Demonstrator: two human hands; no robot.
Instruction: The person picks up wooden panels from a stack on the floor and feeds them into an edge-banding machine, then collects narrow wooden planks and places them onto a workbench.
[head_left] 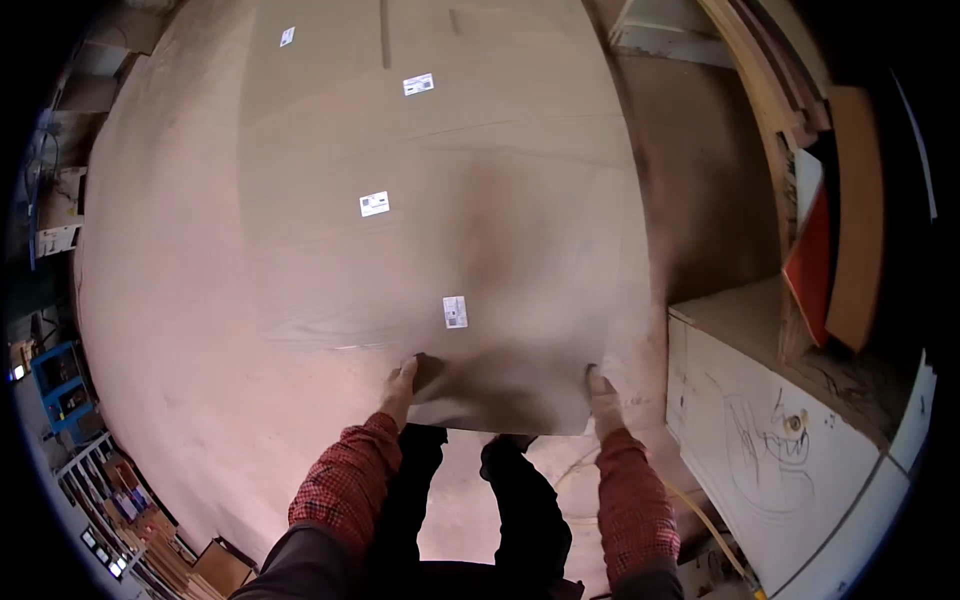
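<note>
A large brown sheet, like cardboard or wrapping paper [330,260], stretches over the floor from my legs to the top of the view. Several white printed labels [455,312] are stuck on it. My left hand [403,380] grips the near edge of the sheet at its left side, thumb on top. At the right side of the same edge, my right hand [603,392] is closed on the sheet. The near end is slightly lifted and creased between my hands; the fingers underneath are hidden.
A white cabinet [740,420] with scribbles stands at the right, with upright boards [855,220] above it. A yellow hose [712,525] runs near my right arm. At the left are a blue rack [62,388] and stacked wooden pieces [220,567].
</note>
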